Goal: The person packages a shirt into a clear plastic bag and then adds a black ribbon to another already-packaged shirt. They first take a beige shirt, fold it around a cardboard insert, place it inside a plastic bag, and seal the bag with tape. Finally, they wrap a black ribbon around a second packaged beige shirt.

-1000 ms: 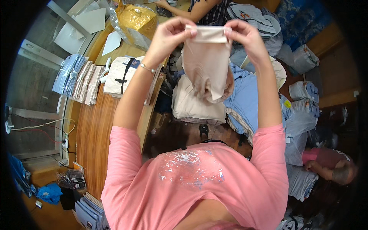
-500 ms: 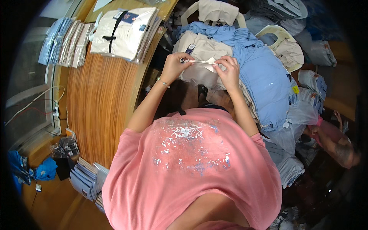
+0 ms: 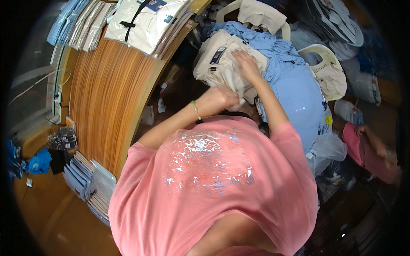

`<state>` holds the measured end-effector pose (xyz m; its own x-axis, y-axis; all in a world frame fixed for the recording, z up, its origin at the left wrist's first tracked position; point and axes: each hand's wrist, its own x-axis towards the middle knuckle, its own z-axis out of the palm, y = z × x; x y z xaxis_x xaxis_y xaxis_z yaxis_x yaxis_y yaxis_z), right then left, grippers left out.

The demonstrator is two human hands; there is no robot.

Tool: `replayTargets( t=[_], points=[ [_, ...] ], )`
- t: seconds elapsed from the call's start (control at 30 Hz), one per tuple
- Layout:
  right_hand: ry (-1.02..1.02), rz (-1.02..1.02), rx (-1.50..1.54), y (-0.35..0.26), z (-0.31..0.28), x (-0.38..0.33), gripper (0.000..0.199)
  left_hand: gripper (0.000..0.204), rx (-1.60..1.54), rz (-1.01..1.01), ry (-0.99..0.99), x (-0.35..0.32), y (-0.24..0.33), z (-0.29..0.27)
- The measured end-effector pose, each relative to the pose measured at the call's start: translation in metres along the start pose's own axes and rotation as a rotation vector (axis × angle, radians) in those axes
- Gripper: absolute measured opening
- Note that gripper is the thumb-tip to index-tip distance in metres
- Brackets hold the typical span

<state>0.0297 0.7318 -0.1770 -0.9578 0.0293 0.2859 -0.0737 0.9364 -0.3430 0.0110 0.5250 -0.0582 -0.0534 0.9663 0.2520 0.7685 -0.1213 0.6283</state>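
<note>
A beige garment (image 3: 209, 62) with a dark tag lies in front of me on a heap of clothes. My right hand (image 3: 247, 65) rests on it, fingers stretched out over the cloth. Closer to my body, my left hand (image 3: 223, 98) is closed on the garment's near edge, where the cloth is bunched and slightly blurred. Just beyond and to the right spreads a large pile of light blue garments (image 3: 294, 91).
A wood-grain table (image 3: 106, 89) stands on my left, bearing packed beige garments (image 3: 139, 25) and folded blue ones (image 3: 66, 23). Plastic baskets (image 3: 339, 87) and bagged clothes surround the pile. A person in pink (image 3: 363, 147) sits at the right.
Both hands have let go of the thin white strip stretched between them. My right hand has come down onto the beige garment; my left has drawn nearer my body.
</note>
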Motion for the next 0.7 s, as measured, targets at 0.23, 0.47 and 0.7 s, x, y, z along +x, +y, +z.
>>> replayTargets(
  t=[0.23,0.47,0.7],
  points=[
    [-0.760,0.292,0.351,0.069,0.041,-0.006,0.033,0.066,-0.292,-0.566,0.207,-0.054,-0.051,0.020],
    [-0.560,0.460,0.677,0.037,-0.138,-0.013,0.029,0.089,0.018,-0.951,-0.093,-0.075,-0.125,0.109],
    [-0.065,0.501,0.319,0.028,-0.278,-0.045,0.028,0.020,-0.133,-0.589,0.630,-0.048,-0.182,0.118]
  ],
)
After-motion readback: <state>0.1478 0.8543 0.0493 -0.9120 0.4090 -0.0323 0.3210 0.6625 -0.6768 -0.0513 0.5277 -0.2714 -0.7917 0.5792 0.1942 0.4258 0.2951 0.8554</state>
